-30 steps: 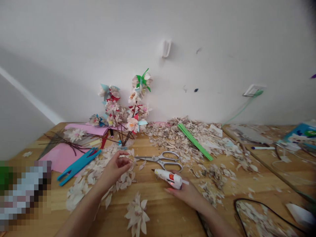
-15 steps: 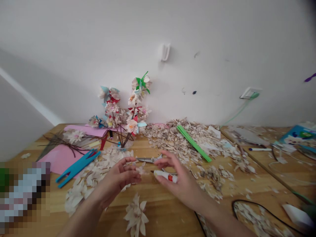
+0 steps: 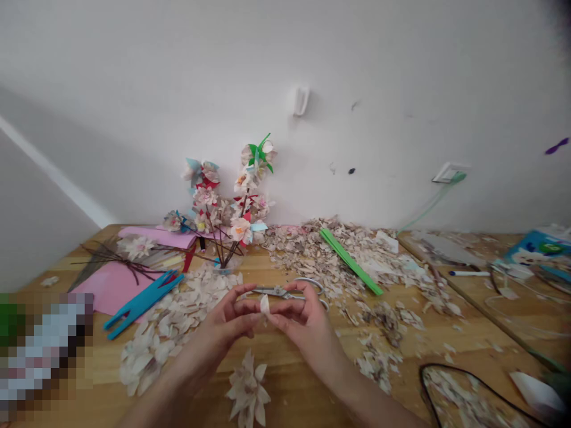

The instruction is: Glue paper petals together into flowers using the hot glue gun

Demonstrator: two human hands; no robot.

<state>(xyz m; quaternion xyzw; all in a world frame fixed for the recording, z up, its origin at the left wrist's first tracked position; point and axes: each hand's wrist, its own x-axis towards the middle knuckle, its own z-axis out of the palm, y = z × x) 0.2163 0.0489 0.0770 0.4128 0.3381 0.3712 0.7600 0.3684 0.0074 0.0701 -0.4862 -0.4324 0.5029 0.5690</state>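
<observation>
Between my fingertips, at the middle of the table, is a small whitish petal (image 3: 264, 304). My left hand (image 3: 222, 326) pinches it from the left, and my right hand (image 3: 308, 326) grips its right edge with thumb and fingers. Just beyond my fingers lies a pair of metal scissors (image 3: 294, 292), partly covered by the hands. Closer to me a pale, many-petalled flower (image 3: 248, 392) rests on the wood. Loose petals (image 3: 196, 297) are heaped left of my hands.
Handmade flowers on twigs (image 3: 241, 229) stand against the wall. A folded blue strip (image 3: 143, 303) and pink paper (image 3: 109, 285) lie at left. Across the dried scraps (image 3: 298, 246) is a green strip (image 3: 350, 261). A black cable (image 3: 423, 386) curves at lower right.
Both hands have come together and now hold the petal. The white glue tube at my right hand has gone from sight, and the scissors show more fully.
</observation>
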